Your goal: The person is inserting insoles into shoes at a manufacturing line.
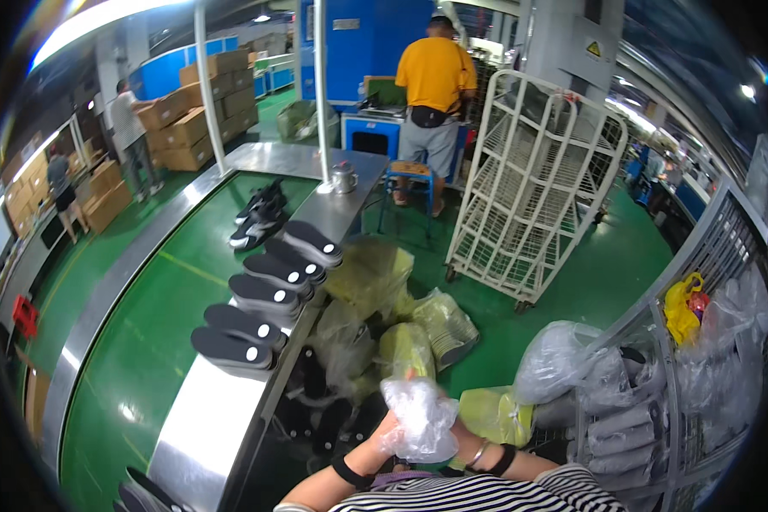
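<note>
On my feed, my left grip [390, 433] is clamped on crumpled clear plastic [423, 416]; right of the plastic, my right grip [466, 441] is partly hidden, closure unclear.

Showed, at upper right, a yellow triangular warning sign [594, 49] with a dark symbol, on a tall grey cabinet [561, 47]. Included, at upper centre, a pale label [346, 25] on a blue panel [356, 64], too small to read.

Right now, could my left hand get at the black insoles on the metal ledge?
Probably, once freed: your left hand seems to hold crumpled clear plastic, but nothing visible covers the black insoles.
</note>
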Demonstrator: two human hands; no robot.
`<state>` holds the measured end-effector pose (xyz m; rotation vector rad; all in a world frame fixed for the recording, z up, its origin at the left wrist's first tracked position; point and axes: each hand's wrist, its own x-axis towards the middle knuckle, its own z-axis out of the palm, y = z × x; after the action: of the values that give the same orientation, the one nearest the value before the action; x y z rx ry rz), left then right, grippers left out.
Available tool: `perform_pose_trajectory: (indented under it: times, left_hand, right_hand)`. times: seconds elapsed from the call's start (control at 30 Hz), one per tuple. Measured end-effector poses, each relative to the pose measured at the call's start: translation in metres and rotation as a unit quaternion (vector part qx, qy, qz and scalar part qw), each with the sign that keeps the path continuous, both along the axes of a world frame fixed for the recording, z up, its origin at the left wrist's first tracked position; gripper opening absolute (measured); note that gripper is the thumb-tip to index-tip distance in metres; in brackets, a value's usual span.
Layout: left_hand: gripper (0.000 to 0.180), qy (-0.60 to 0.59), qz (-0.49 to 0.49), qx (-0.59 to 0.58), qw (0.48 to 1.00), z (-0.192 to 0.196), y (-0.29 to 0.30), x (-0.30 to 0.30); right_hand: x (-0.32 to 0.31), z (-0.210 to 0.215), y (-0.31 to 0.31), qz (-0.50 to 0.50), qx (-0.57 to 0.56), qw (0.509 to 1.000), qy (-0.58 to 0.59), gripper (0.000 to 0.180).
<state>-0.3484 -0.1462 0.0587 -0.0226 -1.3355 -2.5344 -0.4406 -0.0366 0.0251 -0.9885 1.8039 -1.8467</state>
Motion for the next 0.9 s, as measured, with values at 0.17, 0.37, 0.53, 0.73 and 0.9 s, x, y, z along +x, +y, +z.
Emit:
perform_pose_trajectory:
  times: [0.17,0.37,0.53,0.73,0.9]
  left_hand:
    - [0.041,0.028,0.192,-0.077,0.978,-0.011,-0.02,0.004]
    - [0.014,-0.161,0.403,-0.544,0.718,-0.048,-0.064,-0.002]
    - [0.015,-0.036,0.121,-0.805,0.579,-0.009,-0.03,0.013]
    - [0.038,0.043,-0.032,-0.606,0.793,-0.008,-0.039,0.002]
    - [0.026,-0.047,0.033,-0.269,0.961,-0.003,-0.021,-0.029]
  right_hand:
    - [-0.006,-0.012,-0.033,0.193,0.054,0.959,-0.199,0.033]
    - [0.019,0.048,-0.025,0.275,-0.145,0.663,-0.681,0.069]
    - [0.042,0.001,-0.027,0.18,-0.058,0.735,-0.651,0.057]
    - [0.01,0.0,-0.005,0.027,-0.043,0.828,-0.559,0.035]
    - [-0.049,0.009,0.029,-0.077,-0.05,0.878,-0.469,0.045]
